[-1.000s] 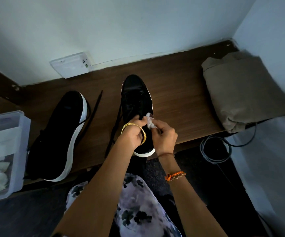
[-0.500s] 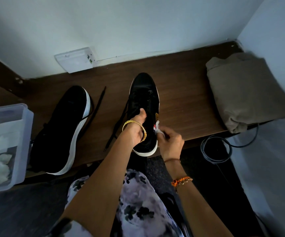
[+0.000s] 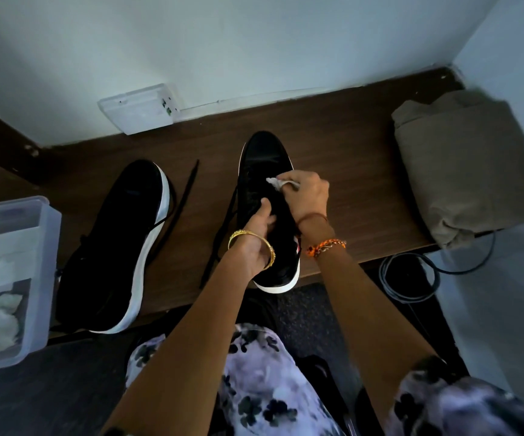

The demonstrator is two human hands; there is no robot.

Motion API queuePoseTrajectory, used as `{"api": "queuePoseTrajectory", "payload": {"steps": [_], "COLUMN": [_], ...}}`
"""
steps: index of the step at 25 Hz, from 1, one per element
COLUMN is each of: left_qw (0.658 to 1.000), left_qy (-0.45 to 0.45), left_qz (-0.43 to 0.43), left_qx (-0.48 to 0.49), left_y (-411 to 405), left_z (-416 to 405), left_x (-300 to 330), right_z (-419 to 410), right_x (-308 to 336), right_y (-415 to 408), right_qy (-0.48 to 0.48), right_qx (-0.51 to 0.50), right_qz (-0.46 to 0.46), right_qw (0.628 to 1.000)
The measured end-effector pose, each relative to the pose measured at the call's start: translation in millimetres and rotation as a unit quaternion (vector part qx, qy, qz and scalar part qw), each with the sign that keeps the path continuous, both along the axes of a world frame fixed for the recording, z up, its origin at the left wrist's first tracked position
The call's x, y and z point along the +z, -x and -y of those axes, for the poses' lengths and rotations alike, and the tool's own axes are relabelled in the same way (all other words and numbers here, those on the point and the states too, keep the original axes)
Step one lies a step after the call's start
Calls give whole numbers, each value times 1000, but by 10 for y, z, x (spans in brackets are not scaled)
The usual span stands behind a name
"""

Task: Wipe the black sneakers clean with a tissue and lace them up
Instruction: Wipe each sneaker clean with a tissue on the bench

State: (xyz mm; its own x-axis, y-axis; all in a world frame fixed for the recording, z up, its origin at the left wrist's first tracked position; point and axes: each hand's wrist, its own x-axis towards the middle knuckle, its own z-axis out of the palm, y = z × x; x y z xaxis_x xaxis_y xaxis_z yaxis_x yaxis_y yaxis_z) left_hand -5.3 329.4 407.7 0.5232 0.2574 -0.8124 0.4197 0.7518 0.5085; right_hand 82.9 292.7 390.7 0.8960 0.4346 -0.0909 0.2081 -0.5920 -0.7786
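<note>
Single head-worn wide-angle view, looking steeply downward and forward from close above the seated person's lap, facing the white wall and taking in the wooden worktop edge to corner.

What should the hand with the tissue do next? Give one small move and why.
Probably draw the tissue forward toward the toe of the upright sneaker. The right hand pinches it against the lace area, the left hand steadies the shoe at its opening, and the toe ahead is uncovered.
</note>
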Motion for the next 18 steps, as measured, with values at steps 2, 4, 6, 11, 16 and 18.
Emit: {"api": "queuePoseTrajectory", "payload": {"steps": [2,4,6,11,16,18], "left_qw": [1000,999,999,999,999,998], "left_qy": [7,5,9,18,30,48], "left_qz": [24,37,37,37,27,34], "left_qx": [2,4,-1,14,12,31], "left_y": [12,9,-2,-8,-21,-10], "left_z": [-12,-13,-5,-43,-52,-27], "left_x": [-3,-43,-21,-53,-10,49], "right_z": [172,387,542,259,-162,-39], "right_x": [-17,-18,9,-57,-75,-72], "right_y": [74,225,411,277,-162,-39], "right_qy": [15,-10,-46,-27,47,52], "right_qx": [41,72,64,40,18,39], "right_qz": [13,48,59,36,58,67], "right_qw": [999,996,995,998,997,996]}}
